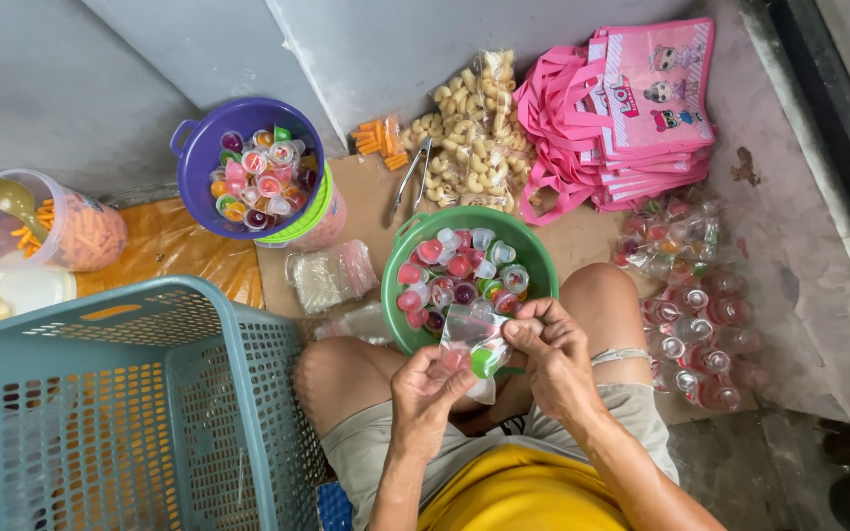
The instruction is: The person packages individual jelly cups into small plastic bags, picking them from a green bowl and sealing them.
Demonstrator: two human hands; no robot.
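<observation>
Setting: a person sits on the floor [799,295] in a wall corner, knees bent, seen from above.
Left hand [427,385]: fingers closed, pinching the lower edge of a small clear bag [471,339].
Right hand [550,351]: fingers closed on the bag's upper right edge, holding its mouth.
Bag: held over the lap between the knees, just at the near rim of the green bowl [533,258]; it holds a few jelly cups [485,359], red and green.
Green bowl: rests between the knees, part full of loose jelly cups.
Risk: the grip is on thin film only; in my judgement a slip of either pinch could tip cups onto the lap or floor.
Risk: the bowl sits close against the knees, so a shifted leg could nudge it.
Open room: little. The blue basket [100,413] crowds the near left corner, the purple bowl [194,162] and cardboard sheet [371,202] fill the middle, pink bags [641,108] and packed bags [696,324] line the right edge.
Far edge: snack packets [474,128] and tongs [410,177] lie against the wall.
</observation>
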